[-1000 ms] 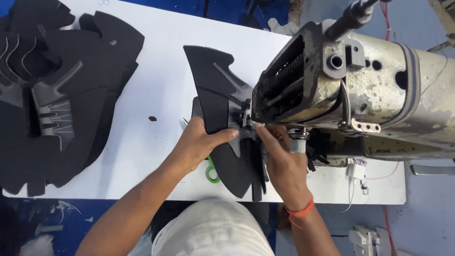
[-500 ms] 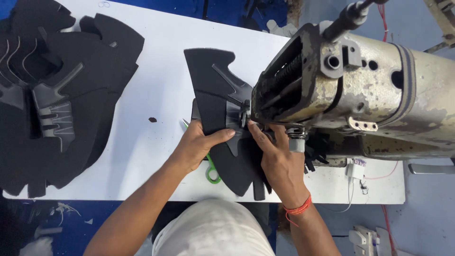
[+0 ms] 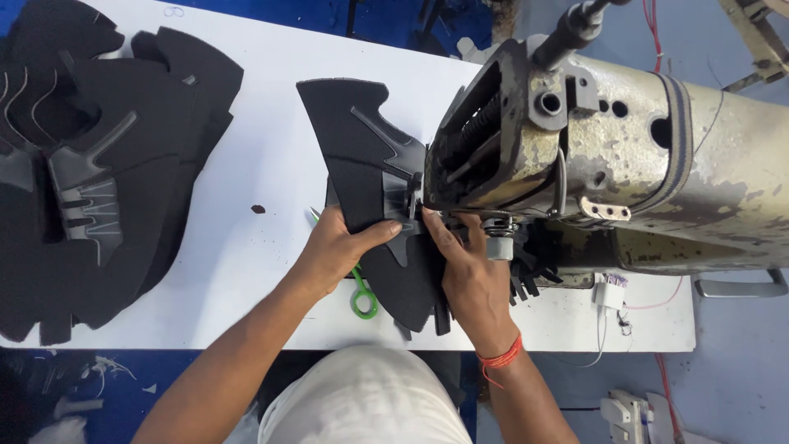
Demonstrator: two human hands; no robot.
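The left hand [image 3: 337,247] grips the black shoe upper panel [image 3: 370,189], thumb on top. The right hand [image 3: 468,275] presses flat fingers on it beside the sewing machine [image 3: 592,156]. Green-handled scissors [image 3: 362,296] lie under the left fingers.

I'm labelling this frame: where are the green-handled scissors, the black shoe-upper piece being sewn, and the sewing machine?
green-handled scissors [image 3: 362,298], head view, handle loop.
black shoe-upper piece [image 3: 353,140], head view, broad upper panel.
sewing machine [image 3: 657,156], head view, worn metal body.
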